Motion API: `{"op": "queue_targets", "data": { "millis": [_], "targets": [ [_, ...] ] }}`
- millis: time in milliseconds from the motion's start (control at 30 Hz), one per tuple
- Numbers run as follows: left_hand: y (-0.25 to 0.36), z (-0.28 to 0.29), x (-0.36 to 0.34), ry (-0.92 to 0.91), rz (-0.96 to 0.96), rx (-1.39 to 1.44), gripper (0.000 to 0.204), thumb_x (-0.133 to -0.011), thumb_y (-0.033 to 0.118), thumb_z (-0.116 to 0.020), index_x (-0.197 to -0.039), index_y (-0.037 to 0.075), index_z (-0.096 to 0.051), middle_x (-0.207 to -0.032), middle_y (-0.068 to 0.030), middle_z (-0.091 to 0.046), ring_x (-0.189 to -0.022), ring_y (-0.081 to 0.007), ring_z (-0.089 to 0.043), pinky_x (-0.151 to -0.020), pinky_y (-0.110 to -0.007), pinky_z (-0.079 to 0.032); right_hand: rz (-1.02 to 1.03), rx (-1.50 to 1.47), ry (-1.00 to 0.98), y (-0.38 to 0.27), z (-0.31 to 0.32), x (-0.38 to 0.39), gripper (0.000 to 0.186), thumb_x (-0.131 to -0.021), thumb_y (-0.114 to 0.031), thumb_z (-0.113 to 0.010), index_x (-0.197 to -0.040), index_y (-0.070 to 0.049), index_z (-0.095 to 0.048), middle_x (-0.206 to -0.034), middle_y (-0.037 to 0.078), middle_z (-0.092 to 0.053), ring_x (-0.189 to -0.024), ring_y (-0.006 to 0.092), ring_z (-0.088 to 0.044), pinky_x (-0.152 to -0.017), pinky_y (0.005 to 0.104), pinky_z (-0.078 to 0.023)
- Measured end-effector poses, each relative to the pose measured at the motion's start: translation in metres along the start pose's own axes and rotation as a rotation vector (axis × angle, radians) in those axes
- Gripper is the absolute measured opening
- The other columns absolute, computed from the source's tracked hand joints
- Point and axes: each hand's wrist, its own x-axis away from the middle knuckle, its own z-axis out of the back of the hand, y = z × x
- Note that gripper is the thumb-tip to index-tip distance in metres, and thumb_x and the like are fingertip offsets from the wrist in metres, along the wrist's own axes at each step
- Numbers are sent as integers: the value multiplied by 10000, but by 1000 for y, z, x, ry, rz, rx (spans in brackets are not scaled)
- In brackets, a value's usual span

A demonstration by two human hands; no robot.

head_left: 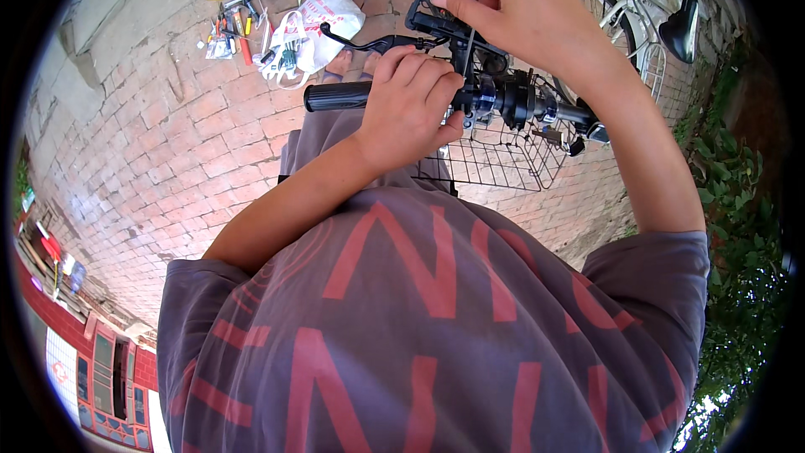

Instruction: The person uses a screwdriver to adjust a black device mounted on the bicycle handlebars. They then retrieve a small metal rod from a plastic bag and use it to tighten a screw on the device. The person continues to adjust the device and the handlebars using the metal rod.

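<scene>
Handlebar (pixel 515 101) before our chest. Our right hand (pixel 524 13) bunches thumb and fingers above it, any pinched object unclear to us; our left hand (pixel 411 105) curls over it beside the black grip (pixel 335 96). Should that hold slacken, the handlebar could swivel, jarring the black bracket (pixel 436 23).

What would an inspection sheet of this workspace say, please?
Surface: red brick paving.
Things at hand: handlebar with black ribbed grip, black brake lever, wire basket.
Clutter: loose hand tools and white plastic bag on the paving.
Hands: left hand over the handlebar, beside the grip; right hand near black fittings, its hold unclear.
Cables: too crowded around the handlebar to tell.
Surroundings: white bicycle, green foliage, red-walled building.
</scene>
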Motion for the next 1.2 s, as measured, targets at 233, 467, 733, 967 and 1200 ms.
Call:
{"op": "queue_targets", "data": {
  "millis": [233,467,733,967,1200],
  "targets": [
    [1,-2,1,20,11,19,440,-605,185,-765,-992,81,-583,-1017,-54,-566,-990,-240,-524,-973,-452,-362,29,109,55,5,-5,-2,175,-830,-169,-599,-770,-5,-615,-774,211,-643,-769,383,-640,-702,451,-512],
    [1,-2,1,20,17,16,445,-601,181,-765,-991,80,-577,-1005,-54,-566,-979,-242,-526,-969,-457,-360,-13,49,-68,-2,7,-3,130,-816,-46,-510,-775,-3,-626,-811,239,-638,-825,394,-634,-749,473,-500],
    [-1,-3,2,26,17,24,446,-600,184,-766,-991,85,-575,-1003,-55,-569,-981,-240,-531,-971,-450,-363,303,160,42,16,0,-1,121,-787,-25,-524,-779,-2,-643,-850,221,-599,-793,414,-600,-751,460,-496],
    [-3,-4,4,11,13,19,438,-620,197,-768,-998,86,-578,-1008,-55,-568,-987,-239,-534,-972,-452,-362,190,172,46,12,-2,1,119,-797,-41,-537,-761,25,-629,-825,215,-584,-790,396,-598,-746,461,-494],
    [-3,-4,3,15,12,16,430,-631,210,-768,-996,88,-576,-1000,-53,-569,-985,-236,-537,-974,-450,-362,193,78,82,14,-5,3,111,-817,-82,-590,-770,14,-622,-833,199,-598,-804,382,-602,-742,439,-500]
  ]
}}
